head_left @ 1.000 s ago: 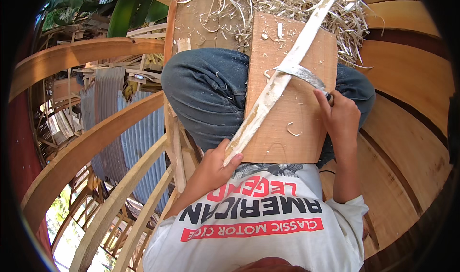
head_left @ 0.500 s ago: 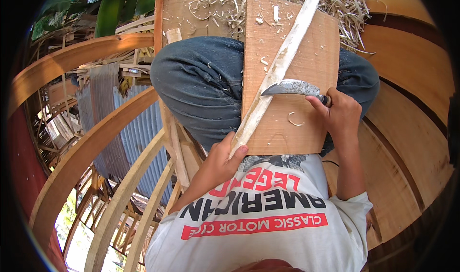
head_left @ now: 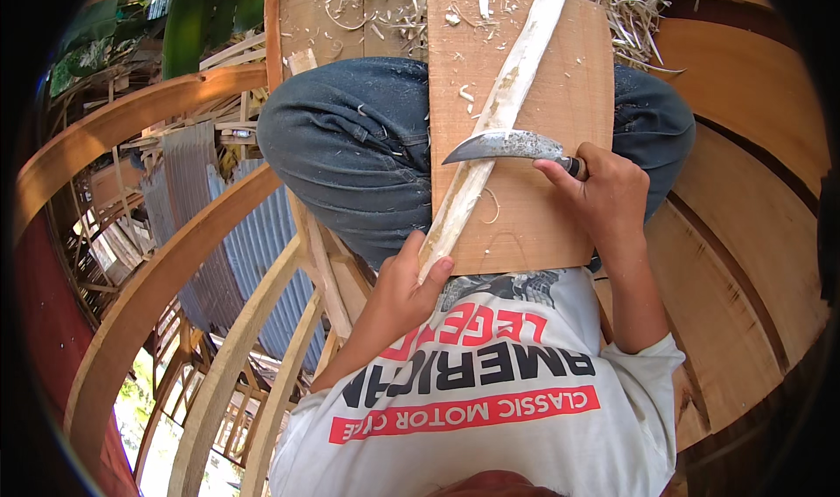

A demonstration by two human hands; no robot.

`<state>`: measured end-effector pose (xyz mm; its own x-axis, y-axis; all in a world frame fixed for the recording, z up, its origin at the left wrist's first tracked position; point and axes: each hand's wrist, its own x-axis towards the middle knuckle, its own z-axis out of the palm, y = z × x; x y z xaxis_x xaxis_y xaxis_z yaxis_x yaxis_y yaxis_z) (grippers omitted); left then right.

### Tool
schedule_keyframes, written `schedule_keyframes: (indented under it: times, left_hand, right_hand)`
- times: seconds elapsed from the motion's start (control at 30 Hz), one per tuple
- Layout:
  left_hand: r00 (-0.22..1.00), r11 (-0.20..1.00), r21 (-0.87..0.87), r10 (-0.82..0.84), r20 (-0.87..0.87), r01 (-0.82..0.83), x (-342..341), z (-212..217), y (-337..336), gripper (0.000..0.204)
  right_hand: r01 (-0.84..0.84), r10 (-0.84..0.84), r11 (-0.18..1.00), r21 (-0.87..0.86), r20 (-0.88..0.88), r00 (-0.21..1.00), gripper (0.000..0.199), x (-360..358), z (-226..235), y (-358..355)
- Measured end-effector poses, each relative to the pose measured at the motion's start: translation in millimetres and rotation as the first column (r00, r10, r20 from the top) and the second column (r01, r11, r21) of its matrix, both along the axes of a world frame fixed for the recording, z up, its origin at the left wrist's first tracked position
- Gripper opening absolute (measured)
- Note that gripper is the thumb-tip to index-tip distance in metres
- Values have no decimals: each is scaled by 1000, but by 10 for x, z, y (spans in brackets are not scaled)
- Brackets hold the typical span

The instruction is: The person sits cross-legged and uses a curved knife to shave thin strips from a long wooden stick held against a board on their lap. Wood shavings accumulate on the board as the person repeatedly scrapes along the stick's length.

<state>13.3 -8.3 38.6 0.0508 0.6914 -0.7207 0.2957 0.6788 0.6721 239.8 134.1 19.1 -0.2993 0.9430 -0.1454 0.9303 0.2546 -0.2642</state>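
Observation:
A long pale strip of wood (head_left: 518, 68) lies slantwise over a flat brown board (head_left: 551, 208) across my lap. Its near end is gripped by my left hand (head_left: 411, 280), thumb on top and fingers wrapped beneath. My right hand (head_left: 605, 191) is closed round the short dark handle of a curved knife (head_left: 507, 146). The blade crosses the strip about midway along the board, its tip pointing left past the strip. Part of the strip's surface is whitish and freshly cut, with brownish patches. Small curls of shaving (head_left: 492, 206) lie on the board.
Beyond the board is a heap of thin wood shavings (head_left: 637, 24). My bent knees in blue jeans (head_left: 350, 147) flank the board. Curved wooden ribs (head_left: 149, 296) stand at left, with corrugated metal sheets (head_left: 254, 243) below them. Wide planks (head_left: 744, 226) rise at right.
The knife has slid further left across the strip, its tip now past the left side. The view has shifted slightly. My left hand keeps its grip on the near end.

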Motion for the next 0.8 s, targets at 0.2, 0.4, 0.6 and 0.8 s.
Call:
schedule_keyframes:
  times: [0.2, 0.4, 0.6, 0.8]
  left_hand:
    - [1000, 998, 55, 15, -12, -14, 10, -6, -18, 40]
    - [1000, 1000, 31, 2, -1, -2, 2, 2, -9, 39]
    - [995, 996, 92, -6, -99, 15, 5, 51, -58, 37]
    - [987, 999, -16, 33, -159, -36, 10, 202, -14, 28]
  right_hand:
    - [21, -24, 998, 63, 44, 999, 57, 72, -57, 136]
    - [-140, 136, 989, -58, -68, 988, 61, -78, 43, -142]
    - [441, -437, 896, -59, 70, 897, 59, 554, 23, 401]
    - [31, -36, 997, -77, -71, 997, 46, 360, 62, 98]
